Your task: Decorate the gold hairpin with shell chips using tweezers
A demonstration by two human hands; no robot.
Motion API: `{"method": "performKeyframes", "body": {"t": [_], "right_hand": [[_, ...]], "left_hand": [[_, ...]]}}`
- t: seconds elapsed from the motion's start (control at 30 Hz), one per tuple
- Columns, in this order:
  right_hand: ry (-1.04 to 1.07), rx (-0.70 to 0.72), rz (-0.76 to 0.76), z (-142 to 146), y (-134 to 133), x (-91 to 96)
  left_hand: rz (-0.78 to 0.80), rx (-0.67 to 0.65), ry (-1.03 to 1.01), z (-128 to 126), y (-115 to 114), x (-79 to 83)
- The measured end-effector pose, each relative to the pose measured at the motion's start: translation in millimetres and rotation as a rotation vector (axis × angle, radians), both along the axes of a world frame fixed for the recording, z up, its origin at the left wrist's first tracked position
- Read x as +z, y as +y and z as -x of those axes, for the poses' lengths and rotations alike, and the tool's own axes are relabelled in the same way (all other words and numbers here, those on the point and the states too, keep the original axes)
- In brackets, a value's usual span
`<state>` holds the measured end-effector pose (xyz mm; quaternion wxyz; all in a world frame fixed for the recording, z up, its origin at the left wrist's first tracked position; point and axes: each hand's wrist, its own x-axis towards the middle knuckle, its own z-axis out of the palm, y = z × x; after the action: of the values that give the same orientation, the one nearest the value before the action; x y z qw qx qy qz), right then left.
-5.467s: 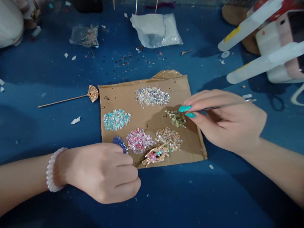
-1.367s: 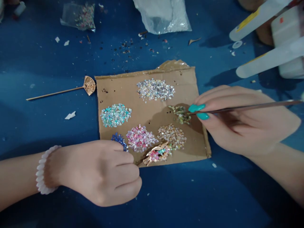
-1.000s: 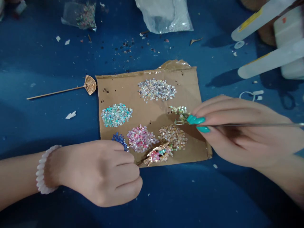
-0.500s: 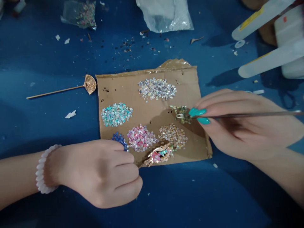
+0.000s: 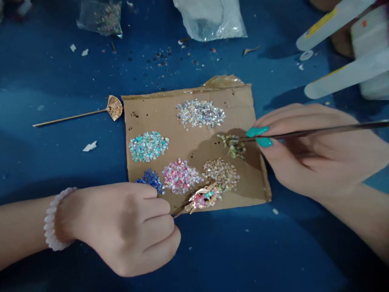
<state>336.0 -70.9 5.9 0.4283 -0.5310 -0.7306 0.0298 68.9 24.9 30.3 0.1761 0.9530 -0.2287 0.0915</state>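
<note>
My left hand (image 5: 136,227) is closed around the stem of a gold-coloured hairpin. The hairpin's ornate head (image 5: 204,198), set with pink, turquoise and pale pieces, rests over the cardboard's near edge. Between the fingertips of my right hand (image 5: 304,150) are thin metal tweezers (image 5: 328,129). Their tips are in the small pile of green stone chips (image 5: 235,148); whether they grip a chip I cannot tell. Just below lies a pile of tan chips (image 5: 221,172), with pink chips (image 5: 180,176) beside it. Blue chips (image 5: 152,180) are partly hidden by my left hand.
The cardboard sheet (image 5: 182,142) also bears turquoise chips (image 5: 148,146) and silvery chips (image 5: 200,113). Left of it lies another hairpin with a fan-shaped head (image 5: 114,108). Plastic bags (image 5: 212,20) sit at the back, two white tubes (image 5: 340,79) at the right.
The tweezers' back end has swung upward, and my right hand has shifted slightly up and right. My left hand has moved a little down and left, showing more blue chips.
</note>
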Motion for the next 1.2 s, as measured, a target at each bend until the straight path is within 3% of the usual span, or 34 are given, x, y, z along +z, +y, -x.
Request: {"method": "performKeyframes", "body": {"t": [0.5, 1.2], "right_hand": [[-0.011, -0.171, 0.063, 3.2, -4.7, -3.1], [0.001, -0.129, 0.063, 3.3, -4.3, -2.1]], "left_hand": [[-0.003, -0.023, 0.011, 0.5, 1.9, -1.2], [0.0, -0.004, 0.01, -1.5, 1.0, 0.2]]}}
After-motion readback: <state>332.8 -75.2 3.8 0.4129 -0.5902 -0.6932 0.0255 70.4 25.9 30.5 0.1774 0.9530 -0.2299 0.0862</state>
